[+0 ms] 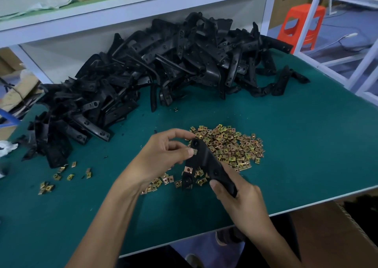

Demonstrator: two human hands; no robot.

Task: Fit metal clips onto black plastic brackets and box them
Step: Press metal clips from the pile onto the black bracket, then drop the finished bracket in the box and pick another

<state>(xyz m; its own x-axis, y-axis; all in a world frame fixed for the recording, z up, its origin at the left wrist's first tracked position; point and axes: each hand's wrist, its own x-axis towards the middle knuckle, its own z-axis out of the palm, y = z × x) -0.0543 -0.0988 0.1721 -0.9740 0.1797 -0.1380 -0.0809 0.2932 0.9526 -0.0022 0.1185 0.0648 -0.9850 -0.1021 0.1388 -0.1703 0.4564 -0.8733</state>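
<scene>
Green mat [286,145] | carton [290,4] print "工作台" | left hand [163,151] pinches clip [194,151] | right hand [239,198] grips bracket [206,161]

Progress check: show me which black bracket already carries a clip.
The bracket gripped by the right hand: a clip sits on its lower tab. The other brackets lie heaped behind.

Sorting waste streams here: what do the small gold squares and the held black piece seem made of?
The clips look like plated metal: yellow-gold, iridescent shine. The bracket is probably moulded plastic: matte black, dull highlights only.
</scene>
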